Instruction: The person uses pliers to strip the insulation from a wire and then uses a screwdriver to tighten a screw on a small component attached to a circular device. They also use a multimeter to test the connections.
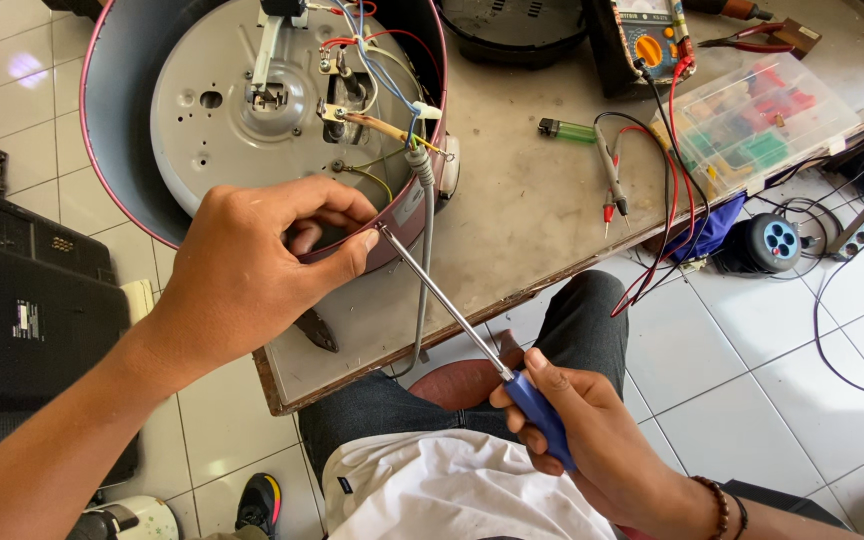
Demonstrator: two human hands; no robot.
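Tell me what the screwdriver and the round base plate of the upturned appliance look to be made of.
Screwdriver: a thin, bright shaft, likely polished steel by its shine; the blue handle in the right hand looks like smooth plastic. Base plate: dull grey sheet metal, probably, judging by its stamped holes and matte sheen.

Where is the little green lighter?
In the head view, the green lighter lies on the grey table, right of the round appliance with exposed wires and left of the red and black probe leads.
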